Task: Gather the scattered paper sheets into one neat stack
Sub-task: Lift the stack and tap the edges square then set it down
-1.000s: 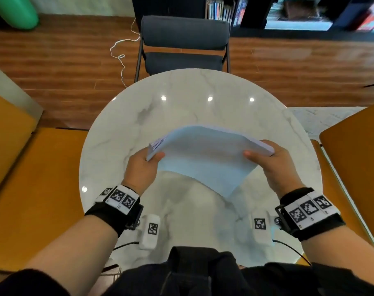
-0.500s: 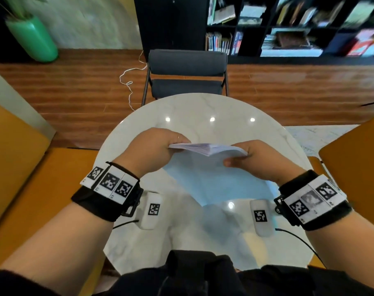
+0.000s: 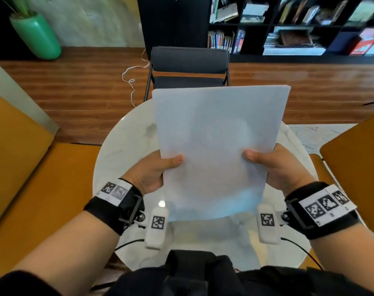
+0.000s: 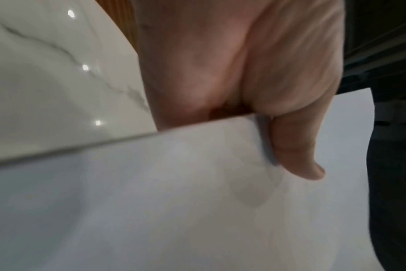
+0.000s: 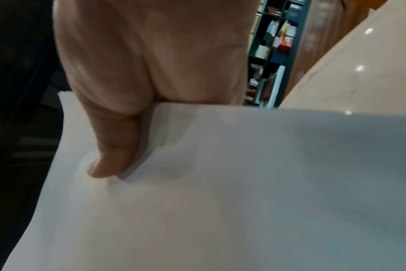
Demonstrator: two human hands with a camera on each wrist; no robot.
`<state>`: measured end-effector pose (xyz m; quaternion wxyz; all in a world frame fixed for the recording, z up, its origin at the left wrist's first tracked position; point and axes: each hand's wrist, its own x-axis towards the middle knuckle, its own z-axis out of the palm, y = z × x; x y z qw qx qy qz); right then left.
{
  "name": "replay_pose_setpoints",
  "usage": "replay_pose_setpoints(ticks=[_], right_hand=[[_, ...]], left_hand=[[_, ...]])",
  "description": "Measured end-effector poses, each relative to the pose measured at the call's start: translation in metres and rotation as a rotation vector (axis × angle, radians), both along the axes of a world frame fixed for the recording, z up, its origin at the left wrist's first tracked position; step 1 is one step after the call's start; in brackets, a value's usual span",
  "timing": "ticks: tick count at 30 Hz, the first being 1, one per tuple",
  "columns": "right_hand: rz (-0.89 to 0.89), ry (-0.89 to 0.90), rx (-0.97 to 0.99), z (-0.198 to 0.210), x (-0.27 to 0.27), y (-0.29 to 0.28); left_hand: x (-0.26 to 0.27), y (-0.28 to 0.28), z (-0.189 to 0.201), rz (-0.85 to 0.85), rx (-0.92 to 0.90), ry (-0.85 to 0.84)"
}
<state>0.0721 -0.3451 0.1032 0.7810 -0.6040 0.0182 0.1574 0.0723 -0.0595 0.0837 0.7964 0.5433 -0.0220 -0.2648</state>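
A stack of white paper sheets (image 3: 216, 146) stands upright over the round marble table (image 3: 122, 150), its lower edge down at the tabletop. My left hand (image 3: 152, 171) grips the stack's left edge, thumb on the near face. My right hand (image 3: 273, 165) grips the right edge the same way. The left wrist view shows the thumb pressed on the paper stack (image 4: 174, 201). In the right wrist view the thumb pins the paper stack (image 5: 220, 183), whose sheet edges show slightly stepped. The fingers behind the sheets are hidden.
A dark chair (image 3: 189, 67) stands at the table's far side. Orange seats (image 3: 38, 178) flank the table left and right. A green vase (image 3: 36, 35) and a black bookshelf (image 3: 288, 26) lie beyond on the wooden floor, with a white cable (image 3: 132, 77).
The stack was held flat and slanted over the table, then turned edge-on; now it stands upright facing me, with both hands lower on its side edges.
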Motion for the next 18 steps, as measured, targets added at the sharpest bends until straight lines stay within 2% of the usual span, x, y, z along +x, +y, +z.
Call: replay_pose_setpoints(ticks=[3, 5, 10, 14, 16, 18], right_hand=[[0.02, 0.081, -0.021, -0.012, -0.001, 0.001], [0.002, 0.109, -0.068, -0.022, -0.004, 0.002], [-0.233, -0.025, -0.273, -0.037, -0.015, 0.02], [-0.304, -0.144, -0.314, -0.033, -0.025, 0.028], [-0.292, -0.121, -0.323, -0.041, -0.027, 0.027], [-0.287, -0.039, -0.361, -0.055, -0.03, 0.027]], left_hand=[[-0.006, -0.003, -0.002, -0.013, 0.072, 0.056], [-0.007, -0.005, -0.004, 0.043, 0.225, 0.069], [-0.017, -0.022, -0.013, 0.28, 0.621, -0.108], [-0.021, -0.029, -0.012, 0.48, 0.593, -0.195], [-0.025, -0.028, -0.022, 0.492, 0.545, -0.168], [-0.031, -0.03, -0.037, 0.45, 0.569, -0.093]])
